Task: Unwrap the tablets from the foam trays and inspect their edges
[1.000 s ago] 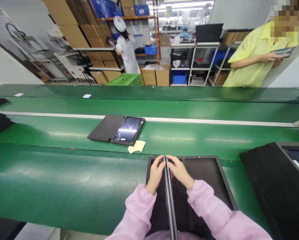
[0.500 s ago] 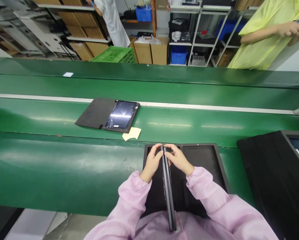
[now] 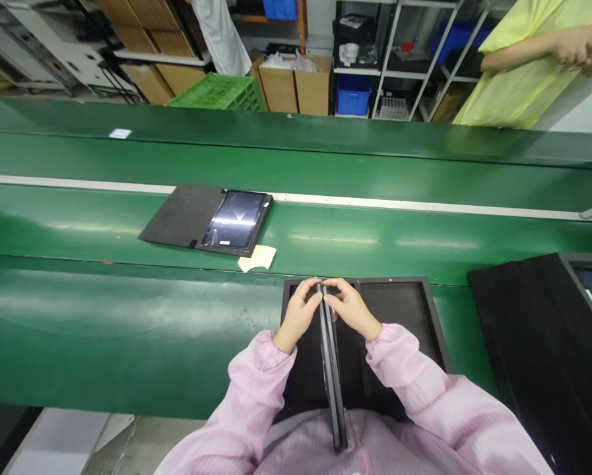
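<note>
Both my hands grip the top end of a slim dark tablet (image 3: pixel 331 369), which stands edge-on and runs toward my chest. My left hand (image 3: pixel 299 313) wraps its left side, and my right hand (image 3: pixel 351 308) holds its right side. Beneath them, a black rectangular frame or case (image 3: pixel 399 310) lies open on the green conveyor belt (image 3: pixel 127 227). Farther ahead, a tablet with a lit, glossy screen (image 3: pixel 235 220) rests in an open black folio cover (image 3: pixel 181 214), with a pale yellow note (image 3: pixel 257 258) touching its lower edge.
Another black case holding a screen (image 3: pixel 528 330) lies at the right. A co-worker in a yellow smock (image 3: pixel 518 79) stands beyond the belt, holding something small. Behind are a green crate (image 3: pixel 221 92), cardboard boxes (image 3: pixel 296 84) and metal shelves (image 3: pixel 389 59).
The whole scene has shifted upward as my view tilted down. My hands still hold the tablet on edge, now slightly nearer my chest. The objects on the belt have not visibly moved.
</note>
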Motion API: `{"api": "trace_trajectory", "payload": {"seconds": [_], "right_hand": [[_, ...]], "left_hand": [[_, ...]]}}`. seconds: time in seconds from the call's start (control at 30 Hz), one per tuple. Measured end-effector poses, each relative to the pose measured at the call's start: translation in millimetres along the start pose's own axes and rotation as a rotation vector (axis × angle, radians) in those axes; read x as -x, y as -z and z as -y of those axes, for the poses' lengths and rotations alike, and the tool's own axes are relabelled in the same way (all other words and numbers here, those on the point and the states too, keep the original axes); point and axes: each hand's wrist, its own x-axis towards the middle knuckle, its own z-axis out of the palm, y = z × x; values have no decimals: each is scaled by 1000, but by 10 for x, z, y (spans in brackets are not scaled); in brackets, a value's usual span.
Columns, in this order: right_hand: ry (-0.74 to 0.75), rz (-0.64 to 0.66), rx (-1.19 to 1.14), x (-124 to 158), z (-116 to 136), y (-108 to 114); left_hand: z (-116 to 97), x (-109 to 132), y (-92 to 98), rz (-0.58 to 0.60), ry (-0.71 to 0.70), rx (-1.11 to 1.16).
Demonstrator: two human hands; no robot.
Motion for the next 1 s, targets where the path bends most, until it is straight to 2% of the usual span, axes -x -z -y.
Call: {"api": "trace_trajectory", "payload": {"seconds": [0.07,0.3,0.47,0.6,0.7,1.0], "right_hand": [[-11,9,5,14,16,12],[8,170,-11,68,10,102],[17,198,-36,57,-15,112],[19,171,-12,71,16,111],[16,212,33,100,36,128],[107,257,109,90,-7,185]], "left_hand": [[-7,8,12,15,-5,-3],[-31,55,59,131,-7,108],[-54,67,64,171,11,128],[-48,70,70,168,0,121],[-33,85,76,218,6,160],[-4,84,117,265,-2,113]]}}
